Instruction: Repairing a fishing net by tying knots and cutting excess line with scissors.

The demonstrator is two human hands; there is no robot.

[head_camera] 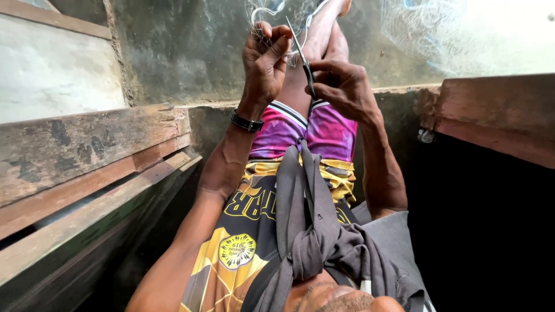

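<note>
Head view: left hand (265,60) is pinching a bunch of fine net mesh (263,23), fingers clenched on it. Right hand (342,86), just right of the mesh, is gripping a slim netting needle (300,55), tip angling into the mesh. Judgement: keeping the mesh taut should help the needle pass cleanly.

A rough waterside or village work spot rather than an indoor room: a weathered wooden plank bench (87,173) runs along the left of the frame, a stained, mouldy concrete wall (185,52) fills the upper middle, and fine fishing net (428,34) hangs at the upper right in bright daylight.
</note>
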